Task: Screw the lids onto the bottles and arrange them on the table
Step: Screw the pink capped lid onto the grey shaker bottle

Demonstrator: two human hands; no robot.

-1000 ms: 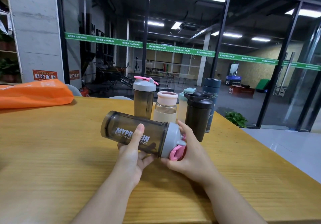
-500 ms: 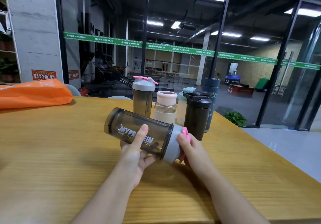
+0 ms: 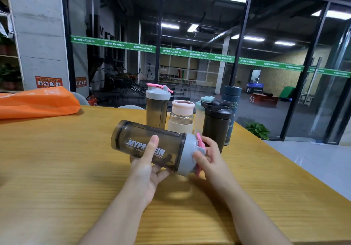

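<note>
A grained wooden worktop [image 3: 57, 168] carries an orange bag [image 3: 36, 102] and five upright bottles [image 3: 216, 123] at its far side, all seemingly empty. Above it lies a smoky translucent shaker [image 3: 146, 144], held sideways. The left hand [image 3: 148, 166] cradles its body; the right hand [image 3: 212, 159] grips its grey, pink-tabbed lid [image 3: 190, 155].

A smoky grey shaker bottle [image 3: 150, 146] printed MYPROTEIN is lying on its side in the left hand [image 3: 147, 170], base pointing left, tilting slightly. Its grey lid [image 3: 189, 154] with a pink flip cap [image 3: 199, 142] is sitting under the right hand [image 3: 210, 159]. Beyond both hands, five lidded bottles are standing upright together: a grey-lidded shaker [image 3: 157, 108], a peach-capped glass bottle [image 3: 182, 116], a mint-capped bottle [image 3: 201, 111], a black shaker [image 3: 216, 125] and a dark blue flask [image 3: 231, 100].
</note>
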